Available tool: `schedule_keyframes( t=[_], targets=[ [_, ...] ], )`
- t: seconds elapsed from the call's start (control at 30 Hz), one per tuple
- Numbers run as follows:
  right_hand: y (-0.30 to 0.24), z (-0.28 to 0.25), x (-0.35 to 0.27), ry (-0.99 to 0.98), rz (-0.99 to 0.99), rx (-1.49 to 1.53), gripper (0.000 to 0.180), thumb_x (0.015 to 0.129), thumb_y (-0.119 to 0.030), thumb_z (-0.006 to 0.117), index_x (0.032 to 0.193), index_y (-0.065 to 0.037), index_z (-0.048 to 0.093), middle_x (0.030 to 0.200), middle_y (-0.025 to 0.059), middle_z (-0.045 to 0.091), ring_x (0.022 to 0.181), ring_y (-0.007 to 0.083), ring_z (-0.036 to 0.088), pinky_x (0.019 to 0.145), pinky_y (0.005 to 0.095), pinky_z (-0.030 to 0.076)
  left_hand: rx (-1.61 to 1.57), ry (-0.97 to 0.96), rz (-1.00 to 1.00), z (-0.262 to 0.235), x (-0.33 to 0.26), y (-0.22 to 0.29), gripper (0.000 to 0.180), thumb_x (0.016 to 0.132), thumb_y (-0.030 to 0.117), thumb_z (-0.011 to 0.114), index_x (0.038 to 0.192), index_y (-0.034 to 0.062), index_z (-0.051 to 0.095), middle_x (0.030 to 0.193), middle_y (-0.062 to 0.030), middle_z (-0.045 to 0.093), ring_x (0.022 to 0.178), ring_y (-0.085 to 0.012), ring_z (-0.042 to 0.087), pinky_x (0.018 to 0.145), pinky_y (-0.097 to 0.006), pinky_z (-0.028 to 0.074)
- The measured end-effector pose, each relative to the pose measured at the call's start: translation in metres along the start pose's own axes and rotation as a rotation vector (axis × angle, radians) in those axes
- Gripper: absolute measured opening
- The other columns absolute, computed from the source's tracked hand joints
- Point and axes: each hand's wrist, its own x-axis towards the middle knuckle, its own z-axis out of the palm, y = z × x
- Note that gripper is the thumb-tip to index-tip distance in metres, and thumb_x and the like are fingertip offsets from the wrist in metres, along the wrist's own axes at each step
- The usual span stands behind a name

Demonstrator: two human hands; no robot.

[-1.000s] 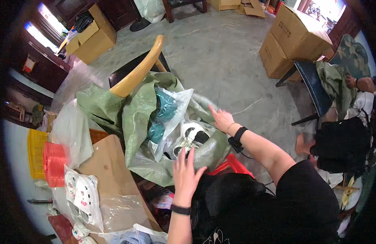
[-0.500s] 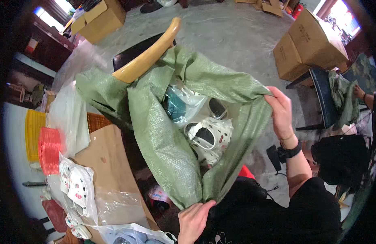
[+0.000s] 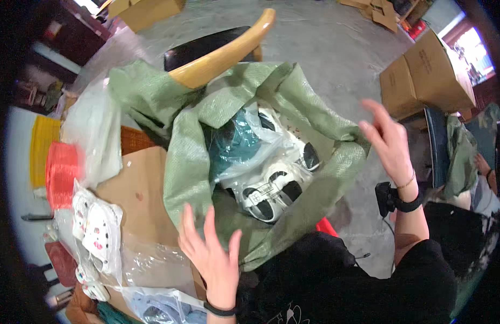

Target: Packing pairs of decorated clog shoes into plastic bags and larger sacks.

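A large green woven sack (image 3: pixel 190 178) lies open in front of me, draped over a chair with a curved wooden back (image 3: pixel 223 51). Inside it lie white sandals in clear plastic bags (image 3: pixel 271 186) and a teal item in plastic (image 3: pixel 236 143). My left hand (image 3: pixel 209 256) hovers with fingers spread at the sack's near rim, holding nothing. My right hand (image 3: pixel 388 140), with a black wrist device, is raised open just off the sack's right rim.
A brown cardboard sheet (image 3: pixel 136 189) lies left of the sack, with bagged white sandals (image 3: pixel 96 232) and clear plastic on it. Red and yellow baskets (image 3: pixel 58 173) stand at far left. Cardboard boxes (image 3: pixel 428 75) sit on the concrete floor at right.
Both hands have let go of the sack's rim; a moment ago the right hand gripped its right edge. The sack stays open and now fills more of the view.
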Motion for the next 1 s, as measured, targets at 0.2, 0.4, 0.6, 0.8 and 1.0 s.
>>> schedule_keyframes(
  t=[0.2,0.4,0.6,0.8,1.0],
  targets=[
    [-0.096,0.065,0.045,-0.341,-0.751,-0.188,0.043,0.084,-0.02,0.065,0.123,-0.006,0.053,0.11,0.0142,0.056,0.102,0.0336,0.056,0.086,0.0424,0.047,0.214,0.346,-0.134,0.032,0.055,-0.059,0.061,0.083,0.027,0.07,0.137,0.0115,0.046,0.149,-0.0227,0.03,0.122,-0.0404,0.047,0.099,-0.049,0.04],
    [-0.065,0.207,0.088,-0.456,-0.871,-0.236,0.051,0.077,-0.013,0.067,0.126,-0.008,0.052,0.111,0.0166,0.054,0.103,0.0338,0.056,0.085,0.0411,0.048,-0.603,0.376,-0.419,0.033,0.075,-0.086,0.023,0.099,0.02,0.053,0.102,-0.0009,0.062,0.089,-0.0146,0.062,0.077,-0.0173,0.055,0.072,-0.033,0.047],
    [-0.104,0.275,0.035,-0.475,-1.351,-0.345,0.005,0.074,-0.018,0.059,0.077,-0.015,0.062,0.077,0.002,0.057,0.093,0.0204,0.059,0.101,0.0554,0.037,-1.095,0.711,-0.487,-0.019,0.055,-0.068,0.029,0.099,0.014,0.051,0.124,-0.0006,0.053,0.117,-0.0134,0.058,0.112,-0.0204,0.053,0.096,-0.032,0.043],
    [-0.102,0.372,-0.005,-0.783,-1.38,-0.405,0.017,0.076,-0.026,0.058,0.084,-0.02,0.072,0.092,0.0023,0.069,0.106,0.0243,0.057,0.111,0.0627,0.02,-1.424,0.752,-0.443,-0.036,0.029,-0.021,0.017,0.1,0.013,0.043,0.114,0.0052,0.05,0.111,-0.0128,0.061,0.1,-0.0212,0.057,0.09,-0.035,0.046],
    [-0.114,0.422,-0.021,-0.627,-1.446,-0.428,0.02,0.077,-0.027,0.057,0.088,-0.02,0.073,0.097,0.0009,0.068,0.105,0.0239,0.059,0.113,0.0597,0.019,-1.535,1.034,-0.742,-0.043,0.03,-0.032,0.016,0.1,0.014,0.048,0.114,0.0074,0.053,0.12,-0.0136,0.061,0.108,-0.0232,0.057,0.095,-0.039,0.046]
  ],
)
